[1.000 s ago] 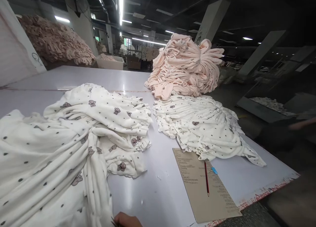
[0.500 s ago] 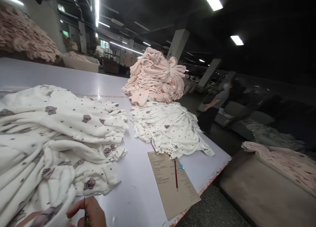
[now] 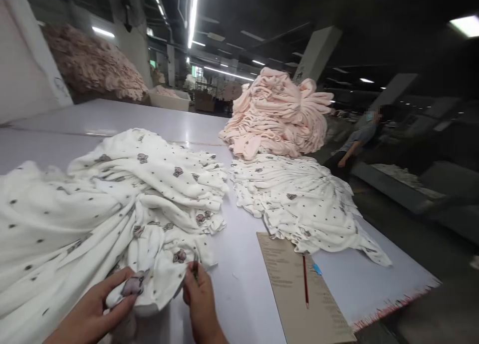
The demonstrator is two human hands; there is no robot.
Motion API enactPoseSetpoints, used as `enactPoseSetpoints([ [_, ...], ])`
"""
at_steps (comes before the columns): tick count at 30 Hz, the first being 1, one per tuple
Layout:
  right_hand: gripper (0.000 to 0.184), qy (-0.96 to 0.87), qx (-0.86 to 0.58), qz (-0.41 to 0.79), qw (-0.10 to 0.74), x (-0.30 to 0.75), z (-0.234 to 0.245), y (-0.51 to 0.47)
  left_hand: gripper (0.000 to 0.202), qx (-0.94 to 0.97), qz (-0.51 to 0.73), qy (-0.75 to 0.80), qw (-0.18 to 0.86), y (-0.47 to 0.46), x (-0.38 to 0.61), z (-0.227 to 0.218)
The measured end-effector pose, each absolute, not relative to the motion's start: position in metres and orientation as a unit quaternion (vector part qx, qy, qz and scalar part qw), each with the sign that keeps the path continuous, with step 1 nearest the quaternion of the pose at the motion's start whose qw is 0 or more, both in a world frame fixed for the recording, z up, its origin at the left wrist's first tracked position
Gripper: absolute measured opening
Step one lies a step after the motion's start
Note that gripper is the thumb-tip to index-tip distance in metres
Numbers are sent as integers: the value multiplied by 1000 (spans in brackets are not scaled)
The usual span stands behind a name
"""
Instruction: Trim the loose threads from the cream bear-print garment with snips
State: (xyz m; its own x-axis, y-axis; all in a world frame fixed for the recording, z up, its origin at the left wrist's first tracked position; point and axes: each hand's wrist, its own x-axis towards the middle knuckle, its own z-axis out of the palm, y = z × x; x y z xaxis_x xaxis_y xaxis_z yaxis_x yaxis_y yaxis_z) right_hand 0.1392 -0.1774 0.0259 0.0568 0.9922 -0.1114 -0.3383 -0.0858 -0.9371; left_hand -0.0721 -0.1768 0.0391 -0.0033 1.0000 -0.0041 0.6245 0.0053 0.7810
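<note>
White fleece-like fabric, printed with small dark dots and grey-mauve animal motifs, lies in folded heaps on the left. My left hand pinches a fold of it between thumb and fingers. At the fabric's near right edge, my right hand is closed around a slim pointed tool, dark at the tip with some green lower down. Its exact kind is mostly hidden by the fingers. The right fingertips also touch the fabric's edge, though whether they grip it I cannot tell.
Another white printed fabric stack sits right of centre, with a pink pile behind it. A brown printed sheet carries a dark red pencil and a blue piece. The pale table ends at the right. Beyond stands a person.
The view has swung left. My left hand has come into clear view holding a fold of fabric, and my right hand has moved up to the fabric's edge with the pointed tool.
</note>
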Motion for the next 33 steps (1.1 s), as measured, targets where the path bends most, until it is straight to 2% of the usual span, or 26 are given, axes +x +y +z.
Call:
enactPoseSetpoints([
  [3, 34, -319, -438, 616, 572, 149, 30, -173, 45, 638, 264, 677, 255, -180, -74, 55],
  [6, 37, -303, -433, 623, 577, 153, 32, -174, 36, 716, 206, 648, 160, -181, -69, 67],
  [8, 39, -298, -432, 624, 579, 151, 35, -175, 33, 754, 237, 607, 89, -183, -59, 68],
  [10, 39, -297, -430, 626, 579, 148, 38, -177, 44, 773, 299, 555, 73, -187, -44, 63],
  [12, 39, -301, -428, 629, 576, 145, 42, -178, 51, 787, 325, 507, 131, -191, -30, 58],
  [15, 39, -308, -432, 624, 573, 146, 46, -178, 20, 753, 310, 488, 314, -189, -18, 58],
  [16, 38, -310, -438, 619, 573, 148, 46, -178, 17, 714, 308, 489, 397, -186, -17, 62],
  [19, 37, -326, -464, 596, 568, 156, 46, -177, 23, 525, 322, 481, 624, -177, -19, 81],
  [21, 33, -347, -482, 569, 568, 157, 48, -181, 30, 421, 325, 469, 705, -175, -19, 93],
  [24, 22, -408, -519, 478, 579, 152, 54, -192, 39, 357, 336, 468, 735, -177, -15, 101],
  [27, 15, -500, -512, 429, 551, 142, 59, -202, 39, 353, 345, 465, 735, -181, -9, 99],
  [30, 19, -543, -478, 466, 510, 138, 59, -203, 34, 372, 350, 462, 725, -183, -6, 93],
  [33, 29, -500, -460, 539, 497, 141, 60, -199, 33, 421, 325, 480, 698, -184, -6, 87],
])
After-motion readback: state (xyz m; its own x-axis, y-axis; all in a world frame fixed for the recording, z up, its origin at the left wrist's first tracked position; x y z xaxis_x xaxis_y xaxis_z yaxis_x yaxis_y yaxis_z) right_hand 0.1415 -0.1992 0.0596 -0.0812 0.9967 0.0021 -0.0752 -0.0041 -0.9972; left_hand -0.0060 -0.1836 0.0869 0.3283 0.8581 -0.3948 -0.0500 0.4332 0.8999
